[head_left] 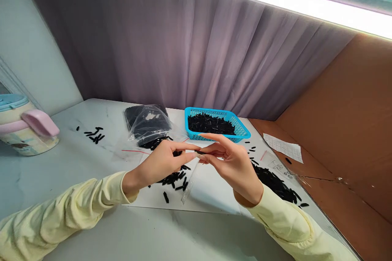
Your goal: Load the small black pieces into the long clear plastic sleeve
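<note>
One small black piece point(200, 152), long axis roughly left-to-right, pinched at fingertips by left hand point(165, 161) and right hand point(234, 165), grips narrow.

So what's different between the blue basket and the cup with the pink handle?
The blue basket is low and rectangular, while the cup is taller and rounded. The basket's walls are full of small holes; the cup's side looks solid. The basket is open, showing black pieces inside, but the cup has a blue lid hiding its contents. Both stand on the same table and have some blue.
</note>
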Motion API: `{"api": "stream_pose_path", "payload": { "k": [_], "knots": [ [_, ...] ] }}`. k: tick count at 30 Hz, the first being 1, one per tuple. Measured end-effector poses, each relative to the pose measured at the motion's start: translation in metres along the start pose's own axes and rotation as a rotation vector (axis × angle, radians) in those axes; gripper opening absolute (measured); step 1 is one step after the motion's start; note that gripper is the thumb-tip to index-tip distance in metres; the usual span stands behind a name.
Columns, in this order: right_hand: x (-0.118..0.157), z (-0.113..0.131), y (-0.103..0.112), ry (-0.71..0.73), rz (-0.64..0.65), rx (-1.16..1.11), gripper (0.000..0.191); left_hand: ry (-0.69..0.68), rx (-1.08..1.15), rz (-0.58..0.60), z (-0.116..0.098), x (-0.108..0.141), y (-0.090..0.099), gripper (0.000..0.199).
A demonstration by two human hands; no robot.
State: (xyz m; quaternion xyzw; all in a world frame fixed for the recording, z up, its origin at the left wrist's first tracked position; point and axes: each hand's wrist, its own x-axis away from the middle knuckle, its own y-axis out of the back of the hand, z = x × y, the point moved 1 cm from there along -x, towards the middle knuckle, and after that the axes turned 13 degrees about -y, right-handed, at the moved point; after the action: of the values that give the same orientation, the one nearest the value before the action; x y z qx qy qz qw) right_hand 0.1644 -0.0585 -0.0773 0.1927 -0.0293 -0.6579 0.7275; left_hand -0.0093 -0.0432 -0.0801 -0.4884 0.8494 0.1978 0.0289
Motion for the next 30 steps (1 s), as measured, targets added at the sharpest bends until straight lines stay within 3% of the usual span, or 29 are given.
{"api": "stream_pose_path", "payload": {
  "k": [4, 9, 14, 20, 30],
  "knots": [
    [0.002, 0.004, 0.000, -0.067, -0.015, -0.089, 0.036, -0.129, -0.158, -0.080, -0.003, 0.002, -0.001, 0.031],
    [0.000, 0.010, 0.004, -0.282, 0.158, -0.314, 0.039, -0.422, -0.291, -0.186, -0.001, 0.004, -0.001, 0.027],
    [-0.003, 0.012, 0.006, -0.341, 0.253, -0.386, 0.030, -0.618, -0.362, -0.230, 0.000, 0.005, -0.001, 0.026],
    [-0.002, 0.011, 0.006, -0.322, 0.304, -0.429, 0.021, -0.487, -0.414, -0.200, -0.006, 0.006, 0.001, 0.027],
    [-0.001, 0.013, 0.006, -0.272, 0.185, -0.372, 0.025, -0.267, -0.198, -0.196, -0.007, 0.005, 0.001, 0.028]
  ]
}}
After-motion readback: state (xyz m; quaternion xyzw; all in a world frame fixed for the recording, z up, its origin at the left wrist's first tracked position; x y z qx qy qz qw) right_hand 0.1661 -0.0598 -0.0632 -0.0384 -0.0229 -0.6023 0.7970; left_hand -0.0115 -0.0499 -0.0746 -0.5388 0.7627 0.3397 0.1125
